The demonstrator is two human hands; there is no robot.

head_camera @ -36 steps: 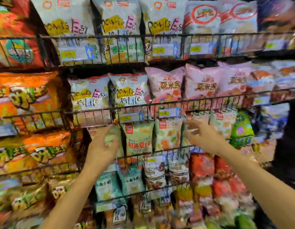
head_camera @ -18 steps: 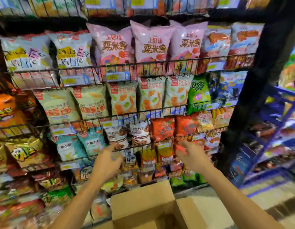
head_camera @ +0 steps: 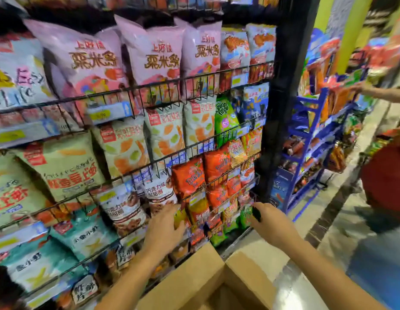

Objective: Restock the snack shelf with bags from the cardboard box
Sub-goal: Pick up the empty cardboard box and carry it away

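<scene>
Since half a second ago, both hands have dropped lower along the rack and the view has swung right, so the cardboard box [head_camera: 208,280] now fills more of the bottom edge. It sits on the floor at the foot of the snack shelf [head_camera: 219,73], flaps open, plain brown; its inside is mostly out of view and no bags show in it. The left hand [head_camera: 164,231] reaches toward the lower wire tiers, fingers loosely spread, near a brown-and-white chocolate snack bag [head_camera: 159,195] and small yellow packets; it grips nothing. The right hand [head_camera: 270,222] hovers by the shelf's lower right corner beside green packets [head_camera: 246,217], fingers curled, with something dark at the thumb that is too blurred to name. Above hang orange bags [head_camera: 189,177], pale vegetable-chip bags [head_camera: 165,133] and pink bags [head_camera: 156,54] behind black wire rails. A black post [head_camera: 288,86] ends the rack; beyond it stands a blue rack [head_camera: 306,135], another person's hand [head_camera: 360,87] on it.
</scene>
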